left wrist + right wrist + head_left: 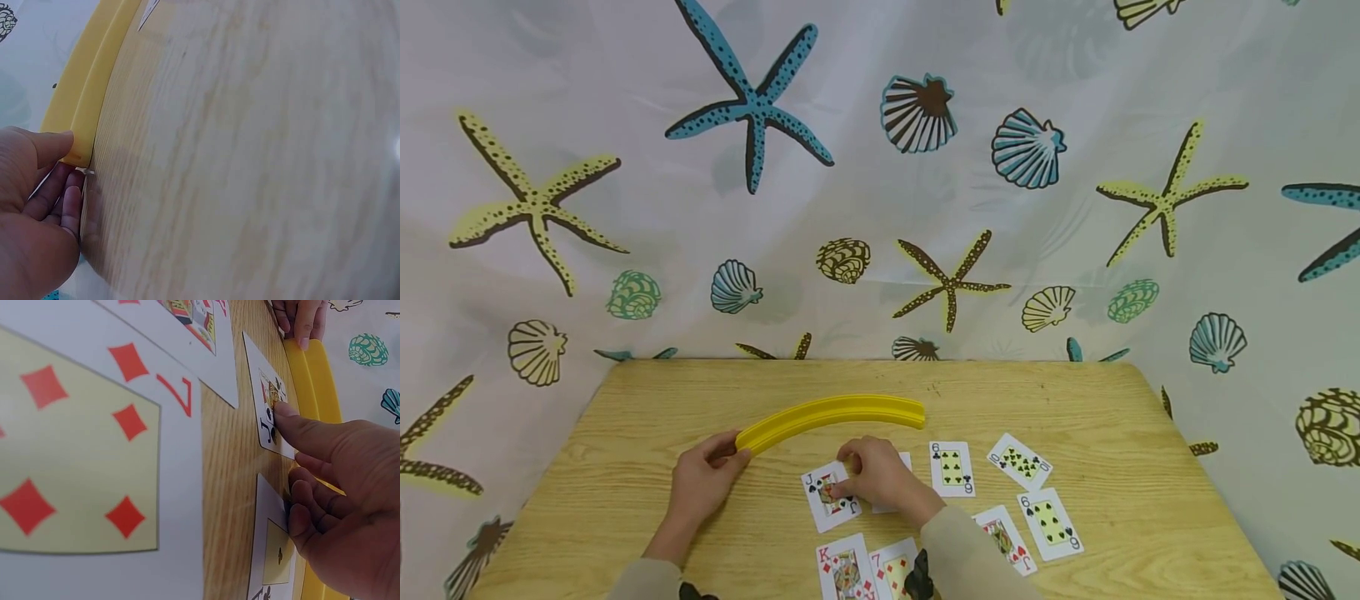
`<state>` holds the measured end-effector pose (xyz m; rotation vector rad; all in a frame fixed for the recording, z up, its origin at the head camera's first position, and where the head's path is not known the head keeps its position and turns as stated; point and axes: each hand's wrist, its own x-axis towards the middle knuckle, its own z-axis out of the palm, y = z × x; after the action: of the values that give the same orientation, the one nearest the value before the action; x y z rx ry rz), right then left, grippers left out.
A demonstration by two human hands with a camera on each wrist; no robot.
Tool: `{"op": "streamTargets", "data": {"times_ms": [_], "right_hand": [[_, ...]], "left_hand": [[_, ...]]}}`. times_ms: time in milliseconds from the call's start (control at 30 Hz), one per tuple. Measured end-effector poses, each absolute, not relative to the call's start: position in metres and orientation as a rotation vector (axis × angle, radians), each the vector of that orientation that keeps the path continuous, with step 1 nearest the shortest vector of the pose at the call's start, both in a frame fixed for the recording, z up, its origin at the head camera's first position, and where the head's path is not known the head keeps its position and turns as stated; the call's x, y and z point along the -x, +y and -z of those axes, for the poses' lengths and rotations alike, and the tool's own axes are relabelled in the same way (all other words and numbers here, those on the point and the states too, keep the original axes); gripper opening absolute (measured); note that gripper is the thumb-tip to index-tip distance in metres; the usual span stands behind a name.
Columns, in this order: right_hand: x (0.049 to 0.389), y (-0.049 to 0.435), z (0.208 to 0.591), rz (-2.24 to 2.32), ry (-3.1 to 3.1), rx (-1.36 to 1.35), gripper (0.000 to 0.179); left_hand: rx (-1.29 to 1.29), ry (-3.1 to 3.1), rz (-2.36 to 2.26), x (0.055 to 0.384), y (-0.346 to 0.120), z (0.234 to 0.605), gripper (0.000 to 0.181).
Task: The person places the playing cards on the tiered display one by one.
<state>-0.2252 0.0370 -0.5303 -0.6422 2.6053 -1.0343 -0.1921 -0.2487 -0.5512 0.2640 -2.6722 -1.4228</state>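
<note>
A yellow curved card holder (831,410) with a groove along it lies on the wooden table. At its left end, my left hand (703,482) pinches it, thumb on top and fingers beneath the tip in the left wrist view. A black jack playing card (820,502) lies face up in front of the holder. Held at its right side by my right hand (883,473), the jack has the thumb pressed on its face and the other fingers curled at its edge. An ace of clubs (269,550) lies under the right hand, partly hidden.
Nearest me are a king of diamonds (846,571) and a seven of diamonds (897,573). To the right lie a six of clubs (951,469), a ten of clubs (1019,462), another black six (1051,525) and a red face card (1004,537), partly behind my sleeve.
</note>
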Motion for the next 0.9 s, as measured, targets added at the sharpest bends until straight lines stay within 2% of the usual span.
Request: {"op": "streamTargets", "data": {"times_ms": [400,900], "right_hand": [[0.224,0.033,0.527,1.054,2.586,0.592,0.045],[0.226,0.032,0.516,1.265,2.546,0.607,0.029]], "left_hand": [[-0.281,-2.67,1.422,0.193,-0.251,0.554,0.046],[-0.289,-2.651,1.445,0.194,-0.249,0.553,0.045]]}}
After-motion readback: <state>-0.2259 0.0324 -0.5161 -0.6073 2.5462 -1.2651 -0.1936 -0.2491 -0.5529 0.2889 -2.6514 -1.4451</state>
